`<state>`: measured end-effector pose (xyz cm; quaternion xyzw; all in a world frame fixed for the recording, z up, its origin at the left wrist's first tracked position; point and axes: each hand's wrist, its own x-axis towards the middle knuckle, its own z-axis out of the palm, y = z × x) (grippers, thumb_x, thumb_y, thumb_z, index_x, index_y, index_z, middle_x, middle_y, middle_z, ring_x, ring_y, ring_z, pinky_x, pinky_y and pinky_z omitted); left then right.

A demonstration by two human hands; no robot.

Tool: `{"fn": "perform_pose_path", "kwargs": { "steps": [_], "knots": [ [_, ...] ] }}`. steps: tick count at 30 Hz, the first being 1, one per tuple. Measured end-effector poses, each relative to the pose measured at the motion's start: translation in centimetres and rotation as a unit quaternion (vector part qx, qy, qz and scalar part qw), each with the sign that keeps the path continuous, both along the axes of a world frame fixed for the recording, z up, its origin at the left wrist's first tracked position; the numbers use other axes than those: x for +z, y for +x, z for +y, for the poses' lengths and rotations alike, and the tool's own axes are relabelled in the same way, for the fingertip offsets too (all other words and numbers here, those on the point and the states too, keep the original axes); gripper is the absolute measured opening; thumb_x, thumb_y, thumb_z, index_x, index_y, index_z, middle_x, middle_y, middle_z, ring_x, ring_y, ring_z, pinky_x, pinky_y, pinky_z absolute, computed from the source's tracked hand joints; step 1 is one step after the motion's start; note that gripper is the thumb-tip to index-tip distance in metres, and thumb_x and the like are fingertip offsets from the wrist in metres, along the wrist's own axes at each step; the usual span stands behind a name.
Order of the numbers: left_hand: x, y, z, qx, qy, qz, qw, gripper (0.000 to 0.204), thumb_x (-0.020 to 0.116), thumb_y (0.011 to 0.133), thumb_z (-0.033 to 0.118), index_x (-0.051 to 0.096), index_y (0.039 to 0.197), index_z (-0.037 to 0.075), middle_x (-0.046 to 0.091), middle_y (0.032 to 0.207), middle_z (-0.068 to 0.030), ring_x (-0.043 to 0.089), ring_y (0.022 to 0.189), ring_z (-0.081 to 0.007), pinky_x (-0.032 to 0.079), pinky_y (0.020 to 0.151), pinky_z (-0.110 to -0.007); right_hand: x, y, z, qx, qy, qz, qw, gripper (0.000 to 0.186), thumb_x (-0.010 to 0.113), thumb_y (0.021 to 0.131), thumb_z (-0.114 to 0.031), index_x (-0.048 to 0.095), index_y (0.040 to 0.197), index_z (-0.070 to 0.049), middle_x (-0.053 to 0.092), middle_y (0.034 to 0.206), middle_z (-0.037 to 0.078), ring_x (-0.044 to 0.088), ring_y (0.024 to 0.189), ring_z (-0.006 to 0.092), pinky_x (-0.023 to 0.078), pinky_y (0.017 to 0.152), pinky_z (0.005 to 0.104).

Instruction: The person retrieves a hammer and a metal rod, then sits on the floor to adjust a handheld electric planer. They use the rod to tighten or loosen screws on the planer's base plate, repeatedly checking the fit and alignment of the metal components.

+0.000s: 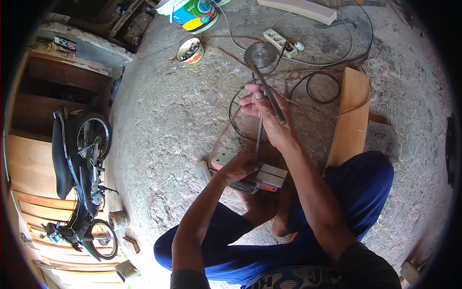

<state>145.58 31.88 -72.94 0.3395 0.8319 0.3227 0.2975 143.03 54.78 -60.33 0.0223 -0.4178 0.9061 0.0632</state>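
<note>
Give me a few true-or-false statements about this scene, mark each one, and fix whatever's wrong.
1. The right hand holds a dark rod. True.
2. The motorcycle is on the person's right. False: the motorcycle is on the left.
3. A round saw blade lies beside the power strip. True.
4. The left hand is inside the bucket. False: the left hand is at the red-and-grey power tool.

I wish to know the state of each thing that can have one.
Right hand, closed on thick dark rod
Left hand, closed on thin rod
Electric planer, upside down
Circular saw blade, unmounted, lying flat
Power strip, black plug inserted
Bowl, holding small dark pieces
Motorcycle, parked
</note>
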Motion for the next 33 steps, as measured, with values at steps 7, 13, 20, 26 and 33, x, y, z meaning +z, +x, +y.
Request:
{"fn": "perform_pose_path", "kwargs": {
  "steps": [7, 13, 20, 26, 33],
  "knots": [
    [3.8, -0.1, 3.4, 0.214, 0.11, -0.165, 0.956, 0.02, 0.066, 0.099, 0.016, 0.069, 0.115, 0.004, 0.068, 0.103, -0.0052, 0.064, 0.095, -0.0127, 0.053, 0.082, -0.032, 1.1, -0.2, 1.2, -0.023, -0.095, 0.015, 0.995, 0.052, 0.062, 0.104, -0.02, 0.047, 0.149, 0.0, 0.072, 0.11, 0.011, 0.07, 0.096, 0.0166, 0.054, 0.094, 0.037],
    [4.2, -0.9, 3.4, 0.121, 0.117, -0.188, 0.968, 0.02, 0.062, 0.104, 0.011, 0.067, 0.121, 0.004, 0.068, 0.108, -0.0041, 0.066, 0.099, -0.0126, 0.054, 0.086, -0.031, 2.8, -0.6, 1.9, 0.044, -0.161, 0.069, 0.984, 0.05, 0.064, 0.101, -0.01, 0.05, 0.149, -0.005, 0.07, 0.113, 0.006, 0.069, 0.104, 0.0178, 0.053, 0.098, 0.0425],
    [7.9, -1.0, 3.2, 0.027, -0.022, -0.103, 0.994, 0.018, 0.064, 0.104, 0.022, 0.07, 0.105, 0.005, 0.069, 0.091, -0.0057, 0.066, 0.089, -0.0123, 0.054, 0.079, -0.031, 7.9, -2.8, 4.2, -0.136, 0.736, 0.32, 0.58, 0.022, 0.071, 0.091, -0.017, 0.07, 0.112, -0.011, 0.074, 0.101, 0.003, 0.068, 0.108, 0.0212, 0.052, 0.092, 0.0442],
    [6.1, -0.1, 1.5, -0.011, 0.014, -0.042, 0.999, 0.027, 0.065, 0.103, 0.032, 0.07, 0.107, 0.006, 0.069, 0.088, -0.01, 0.067, 0.082, -0.0232, 0.052, 0.077, -0.038, 10.0, -1.4, 5.1, 0.087, 0.804, 0.221, 0.545, 0.023, 0.064, 0.101, -0.029, 0.063, 0.101, -0.006, 0.069, 0.08, 0.012, 0.069, 0.081, 0.0329, 0.052, 0.075, 0.0491],
    [6.5, -0.1, 2.8, -0.012, -0.009, -0.099, 0.995, 0.029, 0.064, 0.103, 0.034, 0.071, 0.109, 0.005, 0.07, 0.092, -0.0123, 0.068, 0.087, -0.0256, 0.052, 0.08, -0.04, 8.4, -2.0, 6.9, 0.132, 0.741, 0.159, 0.639, 0.029, 0.057, 0.106, -0.03, 0.057, 0.096, -0.002, 0.06, 0.073, 0.017, 0.065, 0.075, 0.0362, 0.05, 0.074, 0.048]
  ]
}}
